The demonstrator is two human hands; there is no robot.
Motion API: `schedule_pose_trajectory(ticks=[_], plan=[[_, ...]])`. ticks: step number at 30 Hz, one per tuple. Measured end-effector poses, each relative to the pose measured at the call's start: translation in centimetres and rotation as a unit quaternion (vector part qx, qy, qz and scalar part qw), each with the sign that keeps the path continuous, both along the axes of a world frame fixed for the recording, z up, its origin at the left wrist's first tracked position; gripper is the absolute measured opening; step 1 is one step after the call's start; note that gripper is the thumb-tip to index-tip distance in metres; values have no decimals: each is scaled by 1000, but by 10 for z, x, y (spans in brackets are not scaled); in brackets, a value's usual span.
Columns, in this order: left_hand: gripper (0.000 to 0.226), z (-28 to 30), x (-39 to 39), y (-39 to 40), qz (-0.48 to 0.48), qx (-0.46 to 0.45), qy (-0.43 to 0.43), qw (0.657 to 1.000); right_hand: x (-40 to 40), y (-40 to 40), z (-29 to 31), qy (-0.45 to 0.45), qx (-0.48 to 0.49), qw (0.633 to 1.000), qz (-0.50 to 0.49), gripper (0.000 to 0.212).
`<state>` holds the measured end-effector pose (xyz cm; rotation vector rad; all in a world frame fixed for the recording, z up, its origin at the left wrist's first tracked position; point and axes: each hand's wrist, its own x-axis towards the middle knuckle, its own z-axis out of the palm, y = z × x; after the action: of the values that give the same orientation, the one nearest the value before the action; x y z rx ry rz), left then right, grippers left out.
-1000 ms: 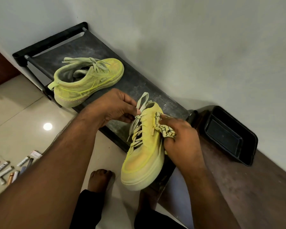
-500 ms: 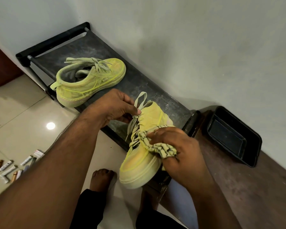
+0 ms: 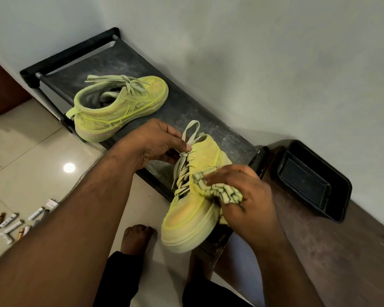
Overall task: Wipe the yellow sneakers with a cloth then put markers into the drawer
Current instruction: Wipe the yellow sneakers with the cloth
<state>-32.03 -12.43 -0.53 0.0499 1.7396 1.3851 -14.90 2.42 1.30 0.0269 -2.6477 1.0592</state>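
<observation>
The right hand [image 3: 251, 196] has its fingers curled round a bunched, patterned cloth [image 3: 222, 192] and presses it against the side of a yellow sneaker [image 3: 193, 209], just below the laces. The left hand [image 3: 155, 142] pinches the laces near the top of the same sneaker between thumb and fingertips, steadying it. This sneaker sits tilted, toe toward the viewer, its sole overhanging the front edge of a low black shoe rack [image 3: 186, 111]; how much of the sole rests on the rack cannot be told.

The second sneaker [image 3: 120, 107] stands further back on the rack, well apart from both hands, looking dusty. To the right of the rack, an open black drawer [image 3: 313, 185] lies on a brown worktop [image 3: 341, 251] against the wall. Far left on the tiled floor, a scatter of markers [image 3: 13, 224] lies partly hidden behind the left forearm. A bare foot [image 3: 138, 238] shows below the sneaker.

The step in hand appears to be wiping the first sneaker. To do it well, the left hand should likely hold firm so the overhanging shoe does not tip off the rack, while the cloth works in steady strokes along the side and down to the sole rim. The other sneaker and the markers seem not yet dealt with.
</observation>
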Motion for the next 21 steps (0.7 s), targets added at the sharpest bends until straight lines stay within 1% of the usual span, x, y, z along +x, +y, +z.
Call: schedule_pose_trajectory(ticks=[2, 4, 6, 8, 10, 11, 14, 16, 17, 19, 21], plan=[[16, 0, 1, 1, -1, 1, -2, 1000, -12, 5, -10, -36, 39, 996, -73, 43], [14, 1, 1, 0, 5, 0, -3, 1000, -19, 8, -15, -44, 27, 993, -106, 49], [11, 1, 1, -2, 6, 1, -3, 1000, -14, 5, -11, -20, -6, 996, -82, 43], [10, 0, -1, -3, 8, -1, -4, 1000, -2, 0, -4, 16, -33, 999, -28, 35], [10, -1, -1, -2, 7, -3, -7, 1000, 3, 0, -2, 30, -29, 999, -7, 35], [10, -1, -1, -2, 6, -2, -8, 1000, 0, 1, -6, 19, -17, 999, -20, 37], [10, -1, 0, -2, 12, 1, -11, 1000, -18, 6, -19, -65, 23, 990, -120, 50], [11, -1, 0, -3, 17, 4, -13, 1000, -21, 8, -20, -76, 18, 987, -139, 51], [12, -2, 0, -3, 17, 4, -14, 1000, -18, 8, -17, -58, 7, 990, -129, 47], [13, -3, -1, -4, 16, 1, -17, 1000, -4, 6, -8, -15, -12, 997, -80, 37], [14, -2, -2, -3, 14, 0, -17, 1000, 2, 4, -2, 2, -9, 999, -37, 34]])
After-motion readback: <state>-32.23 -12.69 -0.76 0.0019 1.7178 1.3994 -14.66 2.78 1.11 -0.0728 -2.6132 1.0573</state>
